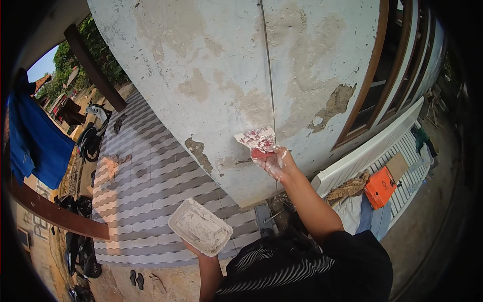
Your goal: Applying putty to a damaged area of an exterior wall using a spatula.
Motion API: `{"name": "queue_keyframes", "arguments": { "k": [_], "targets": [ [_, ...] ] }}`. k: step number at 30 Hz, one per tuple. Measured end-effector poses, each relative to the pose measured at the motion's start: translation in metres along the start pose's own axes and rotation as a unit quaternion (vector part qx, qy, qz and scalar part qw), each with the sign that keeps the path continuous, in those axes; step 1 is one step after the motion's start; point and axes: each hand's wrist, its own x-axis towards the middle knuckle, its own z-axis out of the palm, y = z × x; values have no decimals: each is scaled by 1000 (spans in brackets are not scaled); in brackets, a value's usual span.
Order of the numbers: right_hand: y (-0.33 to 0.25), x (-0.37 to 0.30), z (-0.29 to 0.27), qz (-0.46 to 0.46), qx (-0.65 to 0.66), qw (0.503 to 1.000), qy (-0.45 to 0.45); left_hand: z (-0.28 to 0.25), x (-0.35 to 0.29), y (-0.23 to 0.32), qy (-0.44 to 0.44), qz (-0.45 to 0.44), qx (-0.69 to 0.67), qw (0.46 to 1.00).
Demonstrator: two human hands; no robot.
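My right hand (274,163), smeared with white paste, is closed round the red handle of a putty knife (256,137). White filler coats its wide blade, which is close to the wall (226,100); whether it touches I cannot tell. Beige patches and spots of broken plaster mark the pale wall, and a dark vertical line runs down it above the blade. Low on the left, my left hand (193,249) holds up a rectangular tub (200,227) from below. Greyish-white filler lines the tub. Most of the left hand's fingers are hidden under it.
Right of the wall stand brown-framed windows (372,95). Below them a white slatted bench (397,181) bears an orange bag (381,187) and cloths. Striped tiles (146,201) cover the porch floor. At left are a blue cloth (37,136), a dark post (93,65) and motorbikes (90,141).
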Motion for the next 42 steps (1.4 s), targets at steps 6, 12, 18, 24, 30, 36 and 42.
{"name": "queue_keyframes", "arguments": {
  "k": [6,12,18,24,30,36,42],
  "targets": [
    [-2,-49,11,-37,-98,992,-76,1,-2,-11,8,-10,19,1000],
    [7,-70,21,-13,-127,989,-70,18,3,-17,-18,-16,16,1000],
    [23,-67,26,-47,-143,986,-75,23,4,-19,-48,-9,4,999],
    [31,-28,-45,36,-327,944,12,33,-2,-17,-59,-15,-15,998],
    [48,-6,-129,34,-338,939,44,20,-5,-13,2,3,15,1000],
    [62,44,-164,-88,-253,961,65,16,0,-17,32,-7,12,999],
    [72,75,-139,-245,-258,933,52,19,-2,-17,52,-14,49,997]
  ]
}}
